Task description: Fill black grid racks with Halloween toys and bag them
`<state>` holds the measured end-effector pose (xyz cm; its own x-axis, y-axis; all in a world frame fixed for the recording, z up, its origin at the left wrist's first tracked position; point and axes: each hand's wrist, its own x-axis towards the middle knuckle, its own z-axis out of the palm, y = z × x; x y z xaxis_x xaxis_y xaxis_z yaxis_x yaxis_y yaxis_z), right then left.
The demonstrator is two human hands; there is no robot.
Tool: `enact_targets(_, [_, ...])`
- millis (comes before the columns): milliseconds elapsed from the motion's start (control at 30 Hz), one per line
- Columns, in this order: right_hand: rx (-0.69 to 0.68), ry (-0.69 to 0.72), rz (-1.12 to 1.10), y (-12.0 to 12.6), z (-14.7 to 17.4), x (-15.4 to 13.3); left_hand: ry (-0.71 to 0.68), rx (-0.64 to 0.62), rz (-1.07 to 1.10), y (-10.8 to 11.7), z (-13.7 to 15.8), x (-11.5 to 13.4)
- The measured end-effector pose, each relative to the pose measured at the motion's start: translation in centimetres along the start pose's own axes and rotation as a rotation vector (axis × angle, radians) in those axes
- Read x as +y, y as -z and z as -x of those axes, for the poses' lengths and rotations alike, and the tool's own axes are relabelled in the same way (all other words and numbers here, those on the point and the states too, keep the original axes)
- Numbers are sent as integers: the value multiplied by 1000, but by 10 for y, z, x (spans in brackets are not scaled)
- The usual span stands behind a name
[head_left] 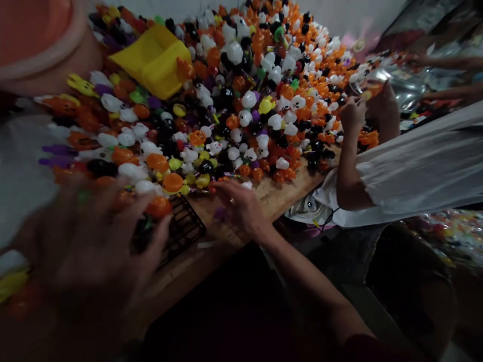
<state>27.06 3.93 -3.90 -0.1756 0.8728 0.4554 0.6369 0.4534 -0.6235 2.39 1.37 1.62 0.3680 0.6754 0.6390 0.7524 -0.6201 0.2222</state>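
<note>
My left hand (pixel 94 246) is large and motion-blurred at the lower left, its fingers apart over small plastic toys. A small orange toy (pixel 158 207) shows just beyond its thumb and fingertips, with a black one below; whether the hand touches them I cannot tell. Near the wooden table's front edge, my right hand (pixel 241 208) has its fingers curled together. A small purple toy (pixel 221 213) shows beside its palm, and a small red piece is at its fingertips. What this hand grips is hidden. A black wire grid (pixel 184 226) lies between both hands.
A big pile of toys (pixel 245 100), orange, white, black and purple, covers the wooden table (pixel 279 196). On it lies a yellow scoop-like plastic piece (pixel 151 58). A pinkish tub (pixel 41 65) stands at upper left. At right, a person's hands (pixel 354 115) and white clothing (pixel 418 161) reach in.
</note>
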Motion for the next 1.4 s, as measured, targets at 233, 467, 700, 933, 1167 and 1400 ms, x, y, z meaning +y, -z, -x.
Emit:
enact_targets(233, [293, -185, 498, 70, -37, 62, -111, 6, 107, -96, 0, 57])
enact_targets(467, [192, 28, 630, 66, -110, 49, -39, -168, 32, -139, 15, 47])
enact_targets(700, [-160, 127, 731, 22, -184, 56, 53, -162, -23, -137, 12, 53])
enact_targets(933, [-19, 136, 666, 22, -171, 37, 88, -36, 95, -138, 11, 52])
enact_targets(1167, [141, -144, 325, 38, -64, 24, 170, 79, 280, -135, 13, 50])
enact_targets(1400, [-85, 28, -45, 28, -19, 14, 921, -14, 1078, -132, -15, 54])
